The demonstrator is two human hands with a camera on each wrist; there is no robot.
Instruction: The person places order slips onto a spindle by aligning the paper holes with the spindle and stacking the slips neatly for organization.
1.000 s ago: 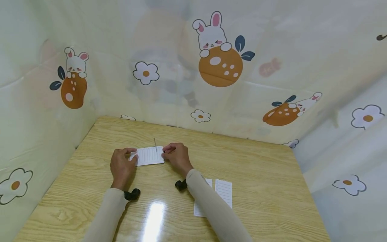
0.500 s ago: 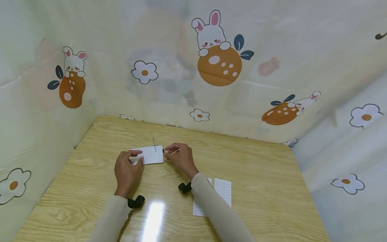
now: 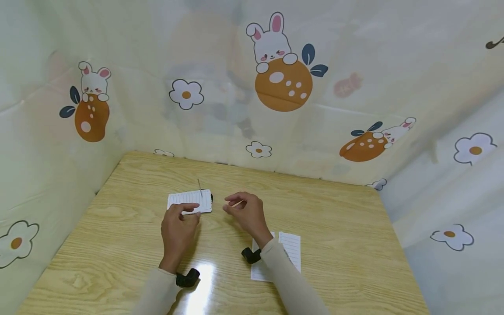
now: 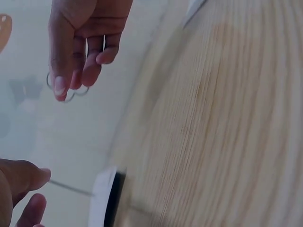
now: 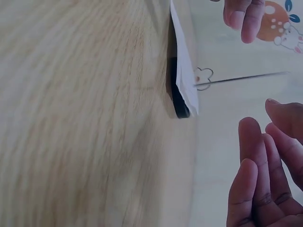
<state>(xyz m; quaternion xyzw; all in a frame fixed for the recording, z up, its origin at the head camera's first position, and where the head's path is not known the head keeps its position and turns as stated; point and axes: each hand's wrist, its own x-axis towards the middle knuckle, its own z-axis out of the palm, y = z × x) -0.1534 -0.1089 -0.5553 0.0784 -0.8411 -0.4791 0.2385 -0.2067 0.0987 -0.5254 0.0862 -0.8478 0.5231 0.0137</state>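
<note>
A small stack of lined paper slips [image 3: 185, 199] sits on a receipt spike, its thin metal needle [image 3: 199, 186] standing up through the paper. The spike's black base [image 5: 180, 104] shows under the slips in the right wrist view. My left hand [image 3: 179, 232] is over the stack's near edge, thumb and forefinger apart, with nothing between them. To the right of the stack, my right hand [image 3: 248, 214] is raised with its fingers loosely bent. The right wrist view shows its fingertips [image 5: 249, 127] apart and holding nothing.
Two lined paper sheets, a right one [image 3: 290, 247] and a left one [image 3: 260, 273], lie side by side on the wooden table [image 3: 346, 245]. The right forearm partly covers them. A printed curtain [image 3: 220, 127] hangs behind the table and along its sides.
Both hands have let go of the paper stack. The right hand has drawn away to the right; the left has slid right and nearer the body. The slips stay on the spike.
</note>
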